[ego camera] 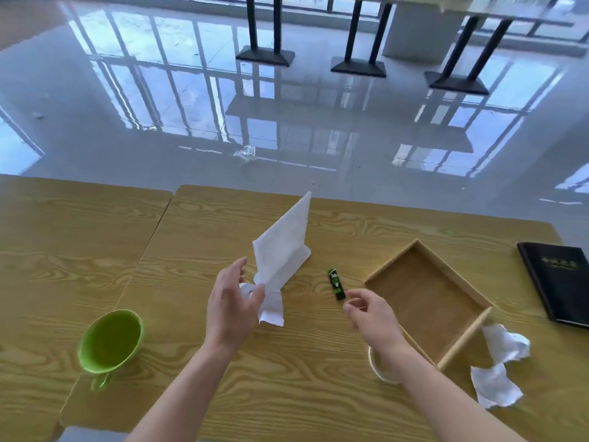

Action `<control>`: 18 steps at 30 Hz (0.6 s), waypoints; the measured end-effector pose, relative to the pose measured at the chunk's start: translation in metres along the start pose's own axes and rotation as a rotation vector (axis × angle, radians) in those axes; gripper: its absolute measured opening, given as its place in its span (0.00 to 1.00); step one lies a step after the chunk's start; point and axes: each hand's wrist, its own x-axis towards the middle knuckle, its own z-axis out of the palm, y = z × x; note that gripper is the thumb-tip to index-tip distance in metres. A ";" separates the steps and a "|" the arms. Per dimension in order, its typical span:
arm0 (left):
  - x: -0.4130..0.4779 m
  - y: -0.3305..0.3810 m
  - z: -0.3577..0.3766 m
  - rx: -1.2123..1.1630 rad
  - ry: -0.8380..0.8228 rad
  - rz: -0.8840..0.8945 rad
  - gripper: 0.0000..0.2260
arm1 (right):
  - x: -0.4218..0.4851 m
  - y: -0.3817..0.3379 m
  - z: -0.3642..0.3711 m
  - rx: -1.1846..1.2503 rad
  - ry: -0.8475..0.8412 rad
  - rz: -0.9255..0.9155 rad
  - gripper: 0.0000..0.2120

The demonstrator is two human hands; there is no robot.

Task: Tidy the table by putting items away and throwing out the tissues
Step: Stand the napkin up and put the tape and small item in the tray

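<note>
- Midway through a tidy-up, a person's left hand (231, 306) pinches a large white paper tissue (282, 250) between thumb and fingers, holding its lower end just above the pale wood-grain table (191, 362) so the sheet stands up and away from the hand.
- Nearby, the right hand (371, 314) hangs loosely curled with fingertips drawn close, gripping nothing, just beside a small green-and-black rectangular packet (336, 283) lying flat on the table.
- Tissue paper looks weightless, limp and easily torn; bunching it into the palm would likely serve better than a corner pinch.
- By appearance, the packet is light and stiff, best taken by its long edges with thumb and forefinger.
- Right of the packet sits a shallow square wooden tray (475, 296), empty, probably its destination.
- Two more crumpled white tissues (503, 346) lie past the tray's near corner, well apart from both hands.
- A green plastic cup (110, 341) lies tipped at left; a black menu folder (561, 282) rests at far right.
</note>
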 end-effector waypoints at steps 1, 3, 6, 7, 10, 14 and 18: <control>0.005 0.006 0.004 0.001 -0.010 0.015 0.28 | 0.002 0.005 -0.012 -0.059 0.031 -0.016 0.11; 0.015 0.017 0.013 0.012 -0.039 0.031 0.28 | 0.008 0.015 -0.035 -0.194 0.085 -0.050 0.12; 0.026 0.029 0.021 -0.011 -0.013 -0.027 0.23 | 0.015 0.027 -0.062 -0.365 0.120 -0.048 0.14; 0.028 0.032 0.022 -0.025 0.017 -0.057 0.21 | 0.015 0.030 -0.068 -0.406 0.116 -0.038 0.15; 0.033 0.035 0.025 -0.028 0.089 -0.088 0.18 | 0.002 0.041 -0.077 -0.586 0.083 -0.126 0.15; 0.035 0.039 0.031 0.050 0.083 0.001 0.08 | -0.029 0.061 -0.059 -0.775 -0.113 -0.162 0.22; 0.031 0.044 0.043 0.125 0.050 0.055 0.10 | -0.038 0.072 -0.038 -0.819 -0.221 -0.140 0.19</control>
